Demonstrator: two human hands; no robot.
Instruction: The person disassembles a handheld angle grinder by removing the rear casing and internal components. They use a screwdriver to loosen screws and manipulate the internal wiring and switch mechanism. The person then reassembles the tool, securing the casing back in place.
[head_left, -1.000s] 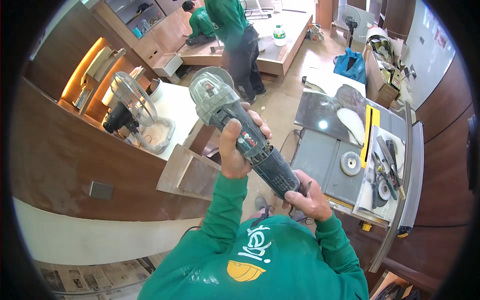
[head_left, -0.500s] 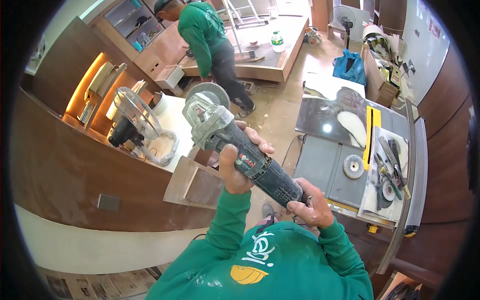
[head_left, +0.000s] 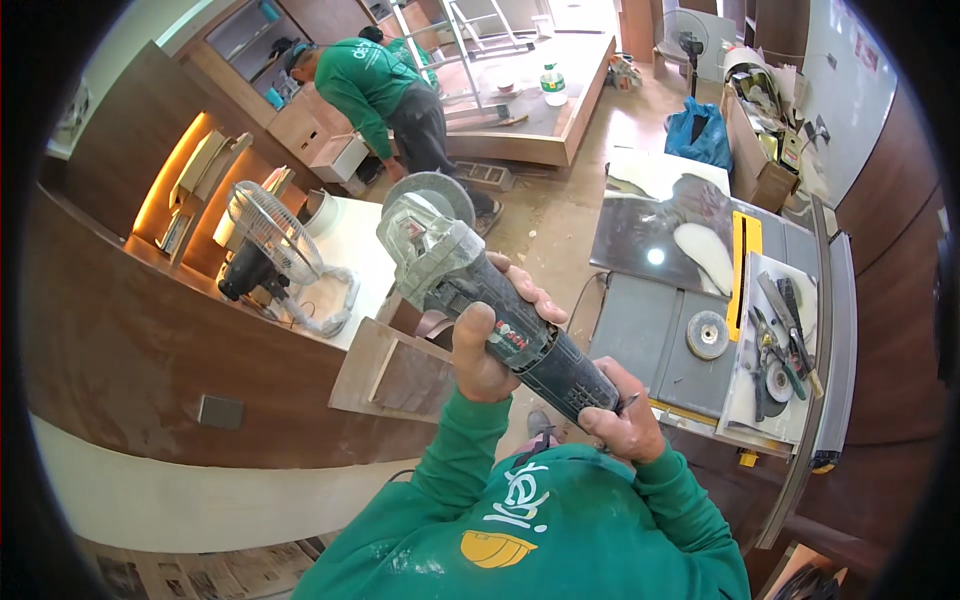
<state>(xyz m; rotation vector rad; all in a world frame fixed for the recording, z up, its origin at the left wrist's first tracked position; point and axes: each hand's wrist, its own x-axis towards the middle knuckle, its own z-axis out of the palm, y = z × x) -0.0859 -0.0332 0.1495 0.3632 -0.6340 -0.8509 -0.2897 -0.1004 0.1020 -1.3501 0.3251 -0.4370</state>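
A dusty angle grinder (head_left: 527, 347) lies diagonally across both my hands, its grey gear head (head_left: 432, 245) up and to the left. On that head sits a round grinding disc (head_left: 447, 196). My left hand (head_left: 484, 350) wraps round the middle of the body, thumb on the near side and fingertips showing beyond it. The rear end is gripped by my right hand (head_left: 628, 415), where a small dark pointed piece pokes out by the fingers; what it is I cannot tell.
At right a grey table saw (head_left: 655, 340) bears a loose abrasive wheel (head_left: 707, 334) and a board with pliers and other hand tools (head_left: 775, 345). A fan (head_left: 275, 240) stands on the left counter. Ahead, a co-worker in green (head_left: 375, 90) bends beside a ladder (head_left: 455, 60); another person is partly hidden behind.
The grinder and both hands have shifted slightly right and down. The co-worker has bent lower and moved left, revealing a second person behind.
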